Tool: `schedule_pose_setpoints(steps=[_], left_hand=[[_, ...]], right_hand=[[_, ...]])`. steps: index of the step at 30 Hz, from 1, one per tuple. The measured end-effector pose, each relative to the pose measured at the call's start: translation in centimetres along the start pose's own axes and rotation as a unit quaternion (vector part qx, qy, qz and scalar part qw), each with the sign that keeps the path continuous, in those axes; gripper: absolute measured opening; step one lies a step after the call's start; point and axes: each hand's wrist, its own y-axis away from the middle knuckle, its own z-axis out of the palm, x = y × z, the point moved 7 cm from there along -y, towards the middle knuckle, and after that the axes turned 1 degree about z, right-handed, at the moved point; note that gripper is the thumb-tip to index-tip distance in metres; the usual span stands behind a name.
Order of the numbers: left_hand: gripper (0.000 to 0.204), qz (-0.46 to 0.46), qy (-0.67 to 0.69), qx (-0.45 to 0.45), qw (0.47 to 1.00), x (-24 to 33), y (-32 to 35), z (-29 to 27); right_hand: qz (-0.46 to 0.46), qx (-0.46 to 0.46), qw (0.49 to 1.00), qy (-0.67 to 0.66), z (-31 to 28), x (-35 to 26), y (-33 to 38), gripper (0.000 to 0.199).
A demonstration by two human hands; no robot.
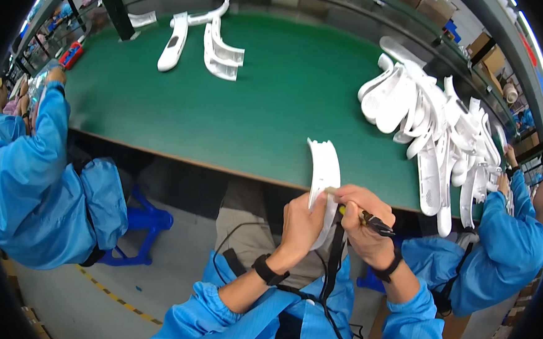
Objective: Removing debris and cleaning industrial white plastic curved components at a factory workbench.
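Our left hand grips a curved white plastic shell from behind, fingers wrapped round its lower part, holding it upright over the near edge of the green table. Our right hand pinches a thin tool, tip touching the shell. A pile of white shells lies to the right.

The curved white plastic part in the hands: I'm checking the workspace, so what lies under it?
Under the curved white plastic part: the green table edge and the person's lap. The left hand and right hand cover its lower end.
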Motion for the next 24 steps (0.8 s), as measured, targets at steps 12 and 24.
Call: schedule_pose_setpoints(steps=[12,24], left_hand=[[0.023,-0.147,0.652,-0.283,0.688,2.8,1.5,0.9],[0.033,-0.154,0.721,-0.261,0.624,4.8,1.5,1.4]], right_hand=[[0.12,0.023,0.977,-0.177,-3.9,-3.0,6.6,0.016],[-0.043,-0.037,0.998,0.037,1.9,-7.0,7.8,0.051]])
